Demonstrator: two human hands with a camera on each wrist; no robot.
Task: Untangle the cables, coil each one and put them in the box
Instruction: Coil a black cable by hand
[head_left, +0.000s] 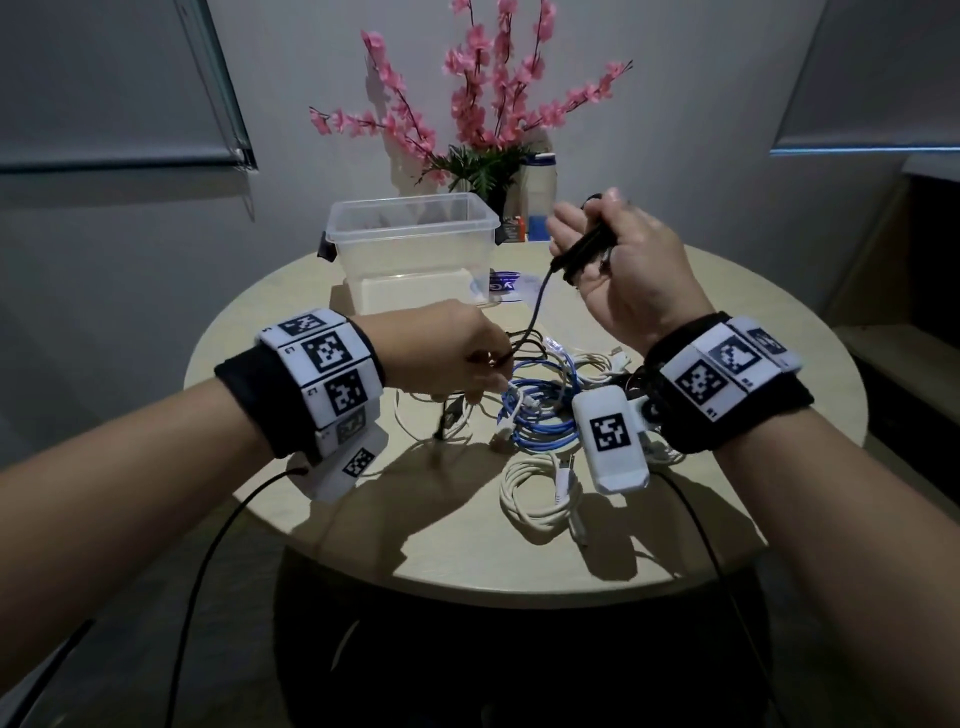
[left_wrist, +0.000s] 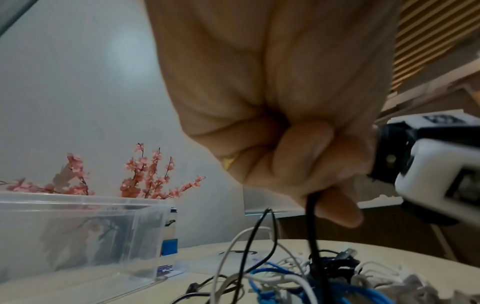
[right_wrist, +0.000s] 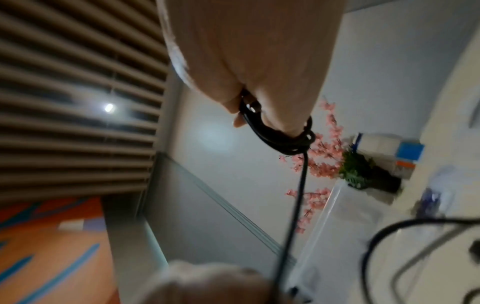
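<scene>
I'm in what looks like a small office or meeting room. In front of me is a round pale wood tabletop (head_left: 322, 499) set close to a plain grey wall (head_left: 311, 62). Roller blinds (head_left: 104, 83) hang on both sides, and the right wrist view catches a slatted blind (right_wrist: 78, 102) and a patterned orange and blue floor (right_wrist: 52, 257). At the back stands a pot of pink artificial blossoms (head_left: 483, 88) beside a white bottle (head_left: 537, 192). A low wooden ledge (head_left: 904, 374) runs along the right.
</scene>
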